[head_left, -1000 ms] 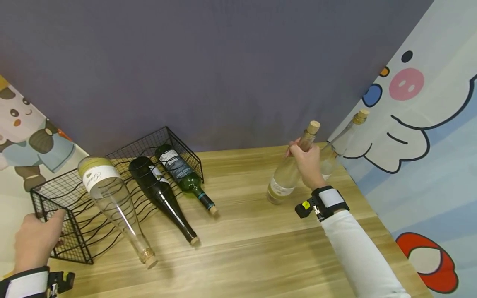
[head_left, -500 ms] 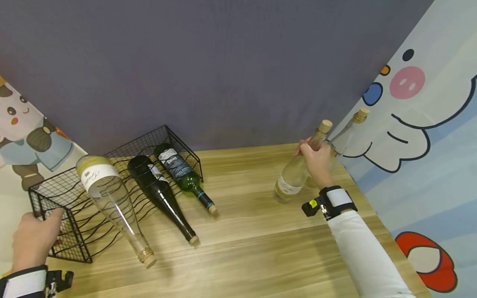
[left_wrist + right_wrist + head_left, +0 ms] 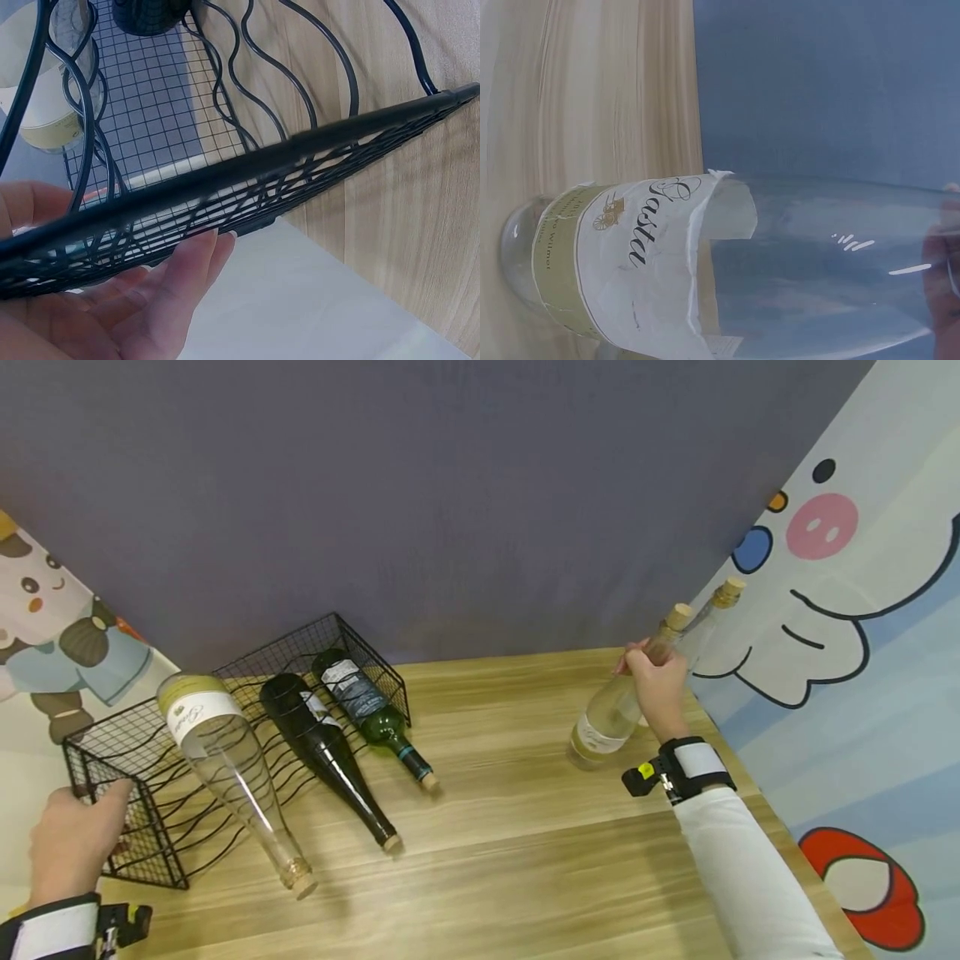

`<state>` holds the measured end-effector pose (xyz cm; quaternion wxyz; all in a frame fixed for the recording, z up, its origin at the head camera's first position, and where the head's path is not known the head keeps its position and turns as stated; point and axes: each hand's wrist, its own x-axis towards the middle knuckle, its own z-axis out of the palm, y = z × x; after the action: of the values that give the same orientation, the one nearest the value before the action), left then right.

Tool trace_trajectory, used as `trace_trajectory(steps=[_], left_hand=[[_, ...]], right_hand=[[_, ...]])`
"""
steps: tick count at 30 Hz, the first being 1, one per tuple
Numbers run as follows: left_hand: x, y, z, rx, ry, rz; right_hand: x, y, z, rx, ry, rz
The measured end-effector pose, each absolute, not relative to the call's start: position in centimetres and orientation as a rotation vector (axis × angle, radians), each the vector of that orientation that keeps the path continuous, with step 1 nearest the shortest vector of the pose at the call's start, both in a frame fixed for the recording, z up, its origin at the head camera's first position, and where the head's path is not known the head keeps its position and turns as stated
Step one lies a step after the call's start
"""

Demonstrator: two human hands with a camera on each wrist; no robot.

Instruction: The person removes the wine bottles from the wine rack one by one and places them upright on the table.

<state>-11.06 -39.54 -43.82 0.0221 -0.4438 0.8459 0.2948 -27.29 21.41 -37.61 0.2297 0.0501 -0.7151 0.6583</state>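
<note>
My left hand (image 3: 75, 839) grips the near end panel of a black wire wine rack (image 3: 153, 839); in the left wrist view the thumb and fingers wrap its mesh from both sides. My right hand (image 3: 660, 693) holds a corked clear glass bottle (image 3: 609, 722) round its neck, base down at the table. Its white and olive label (image 3: 645, 255) fills the lower left of the right wrist view. Close behind that hand stands a second clear bottle (image 3: 705, 635), partly covered. Lying on the rack are a clear bottle (image 3: 232, 768), a dark bottle (image 3: 322, 752) and a green bottle (image 3: 367, 702), necks toward me.
The wooden table (image 3: 480, 877) meets a grey wall panel (image 3: 480, 527) along its back edge. A cartoon-printed wall (image 3: 847, 610) borders the right side, and another printed surface (image 3: 82, 635) lies at the left. The bottle necks stick out past the rack's front.
My right hand has moved right with the clear bottle, close up to the other standing clear bottle, which it now partly overlaps. The left hand and the rack have stayed in place.
</note>
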Motion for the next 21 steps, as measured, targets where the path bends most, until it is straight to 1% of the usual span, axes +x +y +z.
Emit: trace_trajectory(steps=[21], left_hand=[[-11.0,-39.4,-43.7,-1.368,2.626,0.925]], right_hand=[[-27.2,25.0,-38.1,0.062,-1.951,1.736]])
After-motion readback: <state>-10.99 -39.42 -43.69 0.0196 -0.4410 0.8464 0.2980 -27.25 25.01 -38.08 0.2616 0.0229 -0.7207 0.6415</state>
